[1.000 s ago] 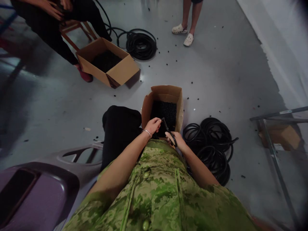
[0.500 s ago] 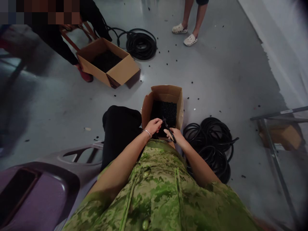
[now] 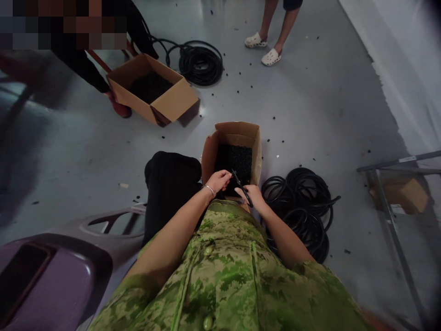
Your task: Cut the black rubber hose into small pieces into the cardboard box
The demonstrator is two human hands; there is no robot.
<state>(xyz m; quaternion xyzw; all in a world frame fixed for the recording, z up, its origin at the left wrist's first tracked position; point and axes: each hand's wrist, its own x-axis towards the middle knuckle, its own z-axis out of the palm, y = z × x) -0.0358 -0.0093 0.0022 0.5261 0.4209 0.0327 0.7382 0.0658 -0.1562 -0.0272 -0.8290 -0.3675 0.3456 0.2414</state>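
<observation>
My right hand (image 3: 254, 196) is closed around black-handled scissors (image 3: 244, 189), whose blades point up and to the left. Close beside the blade tips, my left hand (image 3: 219, 181) has thumb and fingers pinched together; whatever lies between them is too small and dark to make out. Both hands are over the near edge of a cardboard box (image 3: 257, 154). Inside that box is a heap of small black pieces (image 3: 237, 158).
Coiled black tubing (image 3: 303, 202) lies right of the box, with another coil (image 3: 200, 63) farther back. A co-worker sits by a second cardboard box (image 3: 175, 99). Another person's white clogs (image 3: 271, 57) stand beyond. A purple-grey chair (image 3: 65, 276) is at left, a metal frame (image 3: 392, 216) at right.
The scissor blades have come closer together, and the handles have turned slightly. My left hand stays nearly in place. The whole view has shifted a little.
</observation>
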